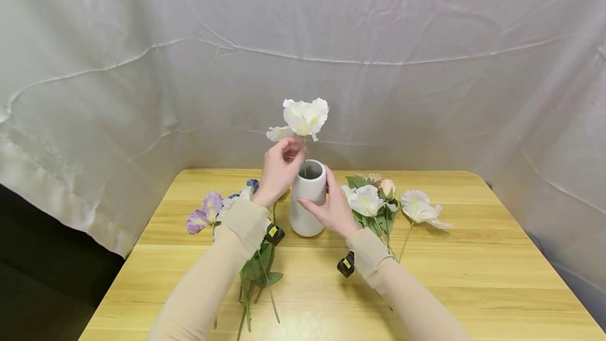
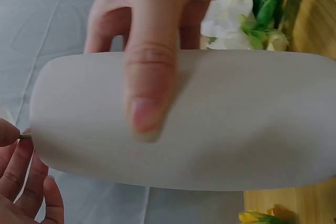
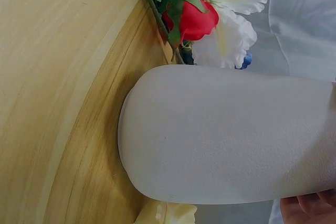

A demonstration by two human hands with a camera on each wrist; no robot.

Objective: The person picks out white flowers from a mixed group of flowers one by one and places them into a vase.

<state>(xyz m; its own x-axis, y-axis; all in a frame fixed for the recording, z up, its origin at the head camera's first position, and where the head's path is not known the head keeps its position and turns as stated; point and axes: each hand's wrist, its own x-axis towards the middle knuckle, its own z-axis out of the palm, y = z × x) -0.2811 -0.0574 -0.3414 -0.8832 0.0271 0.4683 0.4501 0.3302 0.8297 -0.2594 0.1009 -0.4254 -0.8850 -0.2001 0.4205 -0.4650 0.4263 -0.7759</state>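
Note:
In the head view a white vase stands upright on the wooden table. My left hand pinches the thin green stem of a white artificial flower, whose bloom rises above the fingers. The stem's lower end goes into the mouth of the vase; how deep is hidden. My right hand grips the vase from its right side. The left wrist view has the right thumb lying across the vase wall, with the left fingers at the rim holding the stem. The vase base rests on the table.
Left of the vase lie a purple flower, blue and white blooms and several green stems. Right of it lie white flowers, a pale pink rose and another white flower. A red rose shows in the right wrist view. Grey cloth hangs behind.

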